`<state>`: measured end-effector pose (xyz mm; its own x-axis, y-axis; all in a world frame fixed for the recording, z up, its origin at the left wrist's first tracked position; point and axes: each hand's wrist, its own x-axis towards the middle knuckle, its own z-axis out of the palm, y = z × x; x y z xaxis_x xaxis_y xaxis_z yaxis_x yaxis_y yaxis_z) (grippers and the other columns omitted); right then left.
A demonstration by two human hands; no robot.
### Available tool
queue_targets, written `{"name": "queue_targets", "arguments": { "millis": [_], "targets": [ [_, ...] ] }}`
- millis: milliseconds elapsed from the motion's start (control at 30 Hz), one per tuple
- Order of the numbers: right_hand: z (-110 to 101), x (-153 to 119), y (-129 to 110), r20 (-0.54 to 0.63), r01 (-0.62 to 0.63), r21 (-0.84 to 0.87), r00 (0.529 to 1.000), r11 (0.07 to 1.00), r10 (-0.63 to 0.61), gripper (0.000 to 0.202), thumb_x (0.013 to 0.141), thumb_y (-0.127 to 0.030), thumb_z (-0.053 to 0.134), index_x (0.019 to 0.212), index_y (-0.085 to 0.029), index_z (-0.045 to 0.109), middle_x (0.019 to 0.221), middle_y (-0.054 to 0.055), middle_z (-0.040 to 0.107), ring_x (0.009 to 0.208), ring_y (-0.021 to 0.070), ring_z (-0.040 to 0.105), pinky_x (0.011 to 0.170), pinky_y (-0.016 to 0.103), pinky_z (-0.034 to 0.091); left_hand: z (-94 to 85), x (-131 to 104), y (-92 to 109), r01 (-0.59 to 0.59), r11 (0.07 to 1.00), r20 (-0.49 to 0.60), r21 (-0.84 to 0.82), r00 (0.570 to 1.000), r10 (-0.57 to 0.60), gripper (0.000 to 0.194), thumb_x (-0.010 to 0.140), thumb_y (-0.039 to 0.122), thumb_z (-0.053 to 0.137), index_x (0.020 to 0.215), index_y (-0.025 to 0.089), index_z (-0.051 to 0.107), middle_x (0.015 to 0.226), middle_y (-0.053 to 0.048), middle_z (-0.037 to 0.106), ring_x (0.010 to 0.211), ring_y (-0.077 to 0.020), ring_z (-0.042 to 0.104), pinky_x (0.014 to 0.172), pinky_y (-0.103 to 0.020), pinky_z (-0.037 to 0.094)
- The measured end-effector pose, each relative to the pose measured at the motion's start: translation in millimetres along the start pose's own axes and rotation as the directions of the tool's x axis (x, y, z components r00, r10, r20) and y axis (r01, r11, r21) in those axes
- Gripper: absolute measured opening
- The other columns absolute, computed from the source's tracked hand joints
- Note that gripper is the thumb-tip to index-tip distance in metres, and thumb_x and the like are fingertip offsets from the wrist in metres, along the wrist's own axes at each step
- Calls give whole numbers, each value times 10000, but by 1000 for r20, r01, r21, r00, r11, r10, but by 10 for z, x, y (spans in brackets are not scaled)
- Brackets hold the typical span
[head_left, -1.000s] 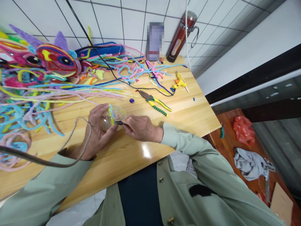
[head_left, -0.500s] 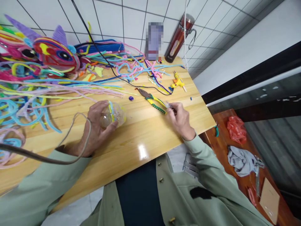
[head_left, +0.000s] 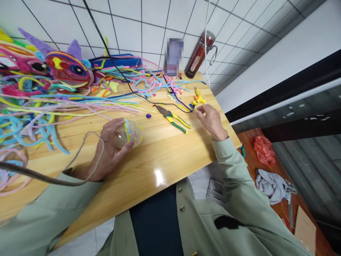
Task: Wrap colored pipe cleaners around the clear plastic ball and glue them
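The right hand [head_left: 212,120] has left the clear plastic container [head_left: 135,135], where it was working with a dark-tipped tool, and is now just beside the yellow glue gun [head_left: 199,98], near the bench's right edge. The tool no longer shows. Work on the blue-and-yellow fuzzy band [head_left: 127,130] around the container therefore seems paused. The left hand [head_left: 108,145] has stayed put, its grip closed around the container's left side, fingers behind and thumb in front; the container sits left of centre, back from the front edge of the bench [head_left: 170,158]. The right grip is loosely bent; whether it touches the gun or hides anything, I cannot tell.

Bare wood runs from the container to the right forearm and down to the front edge. The combination pliers [head_left: 168,115] lie between the hands, a little farther back, and a black cord [head_left: 160,100] passes behind them. Pipe cleaners [head_left: 71,106] crowd the left and back, leaving little room there. The right edge lies near the right wrist.
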<state>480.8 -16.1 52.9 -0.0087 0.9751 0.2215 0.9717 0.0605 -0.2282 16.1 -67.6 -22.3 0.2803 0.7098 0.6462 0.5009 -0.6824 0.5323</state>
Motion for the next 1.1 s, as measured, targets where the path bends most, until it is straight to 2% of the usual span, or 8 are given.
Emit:
{"name": "queue_targets", "arguments": {
  "millis": [167,367,500,600,867,1000,1100],
  "targets": [
    [-81,483,-439,44,105,-48,994,993,-103,223,1104,-294,626,1162,-226,830,1209,168,909,1156,371,815,1002,485,590,24,-25,-13,23,999,-17,-23,1000,-23,663,1161,426,745,1771,332,504,1635,-176,697,1539,-452,695,1260,-774,643],
    [23,1052,-732,96,89,-101,992,991,-79,254,1092,-282,639,1175,-214,869,1233,176,912,1137,376,799,988,486,583,32,-45,-12,73,996,-3,-59,997,-73,637,1126,410,769,1711,327,531,1652,-174,693,1563,-444,698,1307,-777,637],
    [91,1328,-737,144,62,-94,988,994,-48,288,1091,-296,646,1202,-193,891,1213,170,917,1149,377,798,1005,480,592,36,-41,3,54,997,-38,-53,998,-56,648,1130,395,765,1729,314,531,1639,-184,703,1541,-461,712,1281,-780,652],
    [146,1475,-675,153,36,-117,988,992,-18,315,1059,-255,652,1224,-179,910,1267,192,920,1211,400,809,1053,503,608,26,-38,7,55,997,-11,-49,998,-55,663,1140,385,758,1752,323,514,1652,-184,689,1549,-465,704,1277,-777,656],
    [398,1781,-478,146,-87,-293,980,952,134,405,1058,-154,605,1326,-136,908,1371,283,897,1353,450,812,1162,580,625,37,-26,17,57,997,-27,-58,998,-59,677,1128,391,768,1754,316,522,1655,-183,698,1532,-471,715,1273,-751,649],
    [491,1873,-488,198,-57,-338,972,939,130,350,1081,-292,718,1320,-109,897,1399,345,860,1345,478,808,1127,614,641,43,-13,79,89,994,-19,-62,996,-90,674,1129,368,756,1751,360,497,1650,-149,689,1561,-423,699,1310,-708,633],
    [521,1925,-556,250,-56,-428,952,902,177,363,1110,-364,741,1342,-137,903,1386,303,862,1317,457,813,1070,544,635,41,-29,105,98,990,21,-100,995,-96,681,1125,340,765,1744,308,485,1699,-174,644,1616,-401,660,1351,-680,603]
  ]
}}
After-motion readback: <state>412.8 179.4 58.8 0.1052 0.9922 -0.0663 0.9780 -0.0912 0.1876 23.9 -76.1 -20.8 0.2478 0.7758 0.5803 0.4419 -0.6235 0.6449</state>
